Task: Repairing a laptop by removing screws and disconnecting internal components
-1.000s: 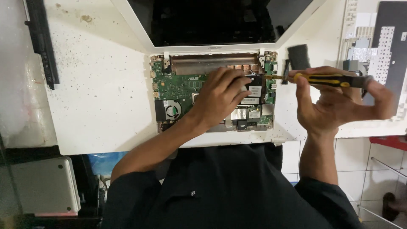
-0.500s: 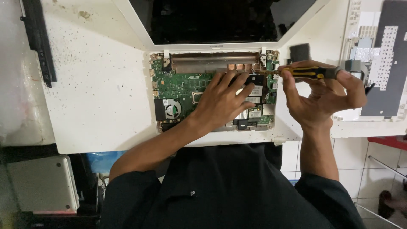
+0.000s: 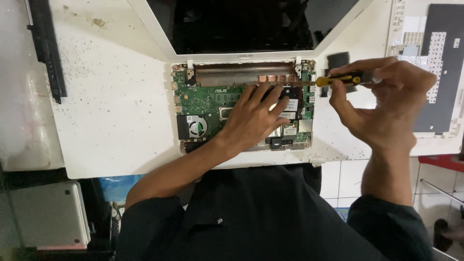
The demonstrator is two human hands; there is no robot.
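Far left: long black strip (image 3: 46,48) lying on white table (image 3: 111,125) — tabletop speckled w/ dark specks. Below table edge, a white closed device (image 3: 48,220) on a lower level.

Centre: opened laptop (image 3: 241,29), white bezel, dark screen tilted back; base cover off, green mainboard (image 3: 203,99) exposed w/ round fan (image 3: 197,128) at lower left, copper-coloured bar along top edge.

Left hand (image 3: 253,118) lies flat on mainboard's right half, fingers spread & released, fingertips touching a black component (image 3: 292,92) near the bar; grasping nothing.

Right hand (image 3: 386,104) just beside laptop's right edge, closed around a yellow-black screwdriver (image 3: 340,79) held roughly horizontal — shaft points left, tip at mainboard's upper right corner, near left fingertips.

Far right: detached keyboard panel (image 3: 442,63), black & white, on table. Below: white tiled floor (image 3: 338,186), red item at edge.
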